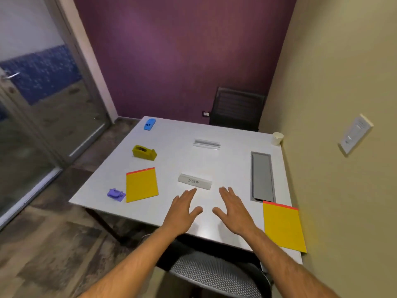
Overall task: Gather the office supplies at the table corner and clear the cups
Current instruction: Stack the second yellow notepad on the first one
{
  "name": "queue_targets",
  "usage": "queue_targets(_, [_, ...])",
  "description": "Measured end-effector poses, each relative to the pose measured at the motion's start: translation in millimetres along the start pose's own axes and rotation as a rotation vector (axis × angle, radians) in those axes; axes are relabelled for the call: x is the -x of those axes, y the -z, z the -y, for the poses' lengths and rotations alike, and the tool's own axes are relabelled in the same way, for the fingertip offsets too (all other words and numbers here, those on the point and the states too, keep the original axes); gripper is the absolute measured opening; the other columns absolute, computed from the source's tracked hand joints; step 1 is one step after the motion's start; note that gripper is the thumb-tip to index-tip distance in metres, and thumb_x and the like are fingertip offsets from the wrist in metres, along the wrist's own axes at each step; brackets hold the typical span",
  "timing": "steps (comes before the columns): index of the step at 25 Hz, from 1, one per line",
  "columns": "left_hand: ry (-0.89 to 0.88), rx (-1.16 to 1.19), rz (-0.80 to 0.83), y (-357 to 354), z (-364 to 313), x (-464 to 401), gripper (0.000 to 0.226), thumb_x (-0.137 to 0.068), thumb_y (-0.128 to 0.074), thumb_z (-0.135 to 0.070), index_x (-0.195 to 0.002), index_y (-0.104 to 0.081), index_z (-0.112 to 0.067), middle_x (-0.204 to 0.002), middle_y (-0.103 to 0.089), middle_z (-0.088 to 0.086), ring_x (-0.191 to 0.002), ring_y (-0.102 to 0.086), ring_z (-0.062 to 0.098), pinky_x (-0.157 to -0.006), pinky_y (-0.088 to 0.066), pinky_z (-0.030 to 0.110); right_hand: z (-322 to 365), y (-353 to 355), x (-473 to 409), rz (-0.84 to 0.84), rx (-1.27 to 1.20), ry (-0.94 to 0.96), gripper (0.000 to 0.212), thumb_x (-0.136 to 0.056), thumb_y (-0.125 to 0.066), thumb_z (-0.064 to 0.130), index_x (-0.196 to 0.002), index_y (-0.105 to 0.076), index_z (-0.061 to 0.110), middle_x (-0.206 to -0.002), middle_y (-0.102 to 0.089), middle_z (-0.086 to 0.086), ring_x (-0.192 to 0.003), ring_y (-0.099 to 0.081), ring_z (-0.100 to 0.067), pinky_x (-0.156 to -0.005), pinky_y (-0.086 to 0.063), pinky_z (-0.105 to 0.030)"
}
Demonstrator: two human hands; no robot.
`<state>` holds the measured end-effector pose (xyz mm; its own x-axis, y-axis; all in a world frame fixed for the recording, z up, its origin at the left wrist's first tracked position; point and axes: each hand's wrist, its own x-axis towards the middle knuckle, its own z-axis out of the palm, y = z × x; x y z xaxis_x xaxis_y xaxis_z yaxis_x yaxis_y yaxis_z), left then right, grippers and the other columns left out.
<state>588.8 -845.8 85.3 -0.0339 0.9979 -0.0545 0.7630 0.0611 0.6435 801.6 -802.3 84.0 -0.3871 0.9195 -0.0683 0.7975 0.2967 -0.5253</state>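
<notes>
Both hands hover flat over the smooth white worktop [225,164], palms down. The left hand [183,208] and right hand [233,208] have fingers [190,193] spread wide, grasping nothing; whether they touch the surface is unclear. Just beyond them lies a white nameplate bar [194,181]. A paper cup [277,138] stands at the far right corner. A yellow pad [141,184], olive tape dispenser [144,152], blue stapler [149,124] and purple plastic piece [116,194] sit left.
</notes>
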Motion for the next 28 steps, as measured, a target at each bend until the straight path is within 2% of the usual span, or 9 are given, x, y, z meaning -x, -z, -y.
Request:
queue_targets(6, [0.2, 0.066, -0.192, 44, 51, 89, 0.069, -0.098, -0.051, -0.052, -0.157, -0.022, -0.033, -0.165, -0.023, -0.008, -0.153, -0.012, 0.013, -0.122, -0.006, 0.034, 91, -43, 2, 0.139, -0.022, 0.276, 0.075, -0.1, -0.044, 0.053, -0.158, -0.011, 0.02, -0.167, -0.006, 0.002, -0.154, 0.003, -0.015, -0.126, -0.008, -0.041])
queue_targets(12, [0.333, 0.064, -0.324, 109, 117, 137, 0.071, -0.096, -0.054, -0.054, -0.157, -0.025, -0.032, -0.164, -0.027, -0.006, -0.153, -0.016, 0.019, -0.121, -0.009, 0.034, 192, -86, -3, 0.19, -0.043, 0.437, 0.078, -0.099, -0.043, 0.056, -0.159, -0.005, 0.024, -0.167, -0.001, 0.006, -0.154, 0.006, -0.013, -0.126, -0.006, -0.039])
queue_targets(17, [0.302, 0.038, -0.348, 174, 183, 151, 0.069, -0.099, -0.054, -0.047, -0.157, -0.027, -0.023, -0.164, -0.029, -0.001, -0.153, -0.018, 0.017, -0.122, -0.005, 0.034, 282, -131, -27, 0.185, -0.064, 0.47, 0.081, -0.098, -0.044, 0.055, -0.159, -0.003, 0.021, -0.167, 0.002, 0.003, -0.153, 0.01, -0.012, -0.126, -0.006, -0.039])
queue_targets(21, [0.271, 0.033, -0.354, 233, 248, 155, 0.069, -0.1, -0.054, -0.044, -0.158, -0.025, -0.022, -0.164, -0.026, -0.003, -0.153, -0.014, 0.014, -0.124, -0.004, 0.037, 352, -178, -55, 0.147, -0.095, 0.468, 0.082, -0.094, -0.041, 0.062, -0.158, -0.005, 0.024, -0.167, -0.001, 0.005, -0.148, 0.011, -0.003, -0.125, -0.005, -0.035])
queue_targets(28, [0.28, 0.045, -0.311, 294, 330, 142, 0.07, -0.099, -0.054, -0.049, -0.158, -0.026, -0.024, -0.164, -0.027, -0.002, -0.153, -0.017, 0.016, -0.123, -0.007, 0.038, 428, -222, -99, 0.102, -0.09, 0.412, 0.08, -0.096, -0.043, 0.059, -0.159, -0.005, 0.026, -0.167, 0.0, 0.005, -0.153, 0.007, -0.013, -0.126, -0.008, -0.043])
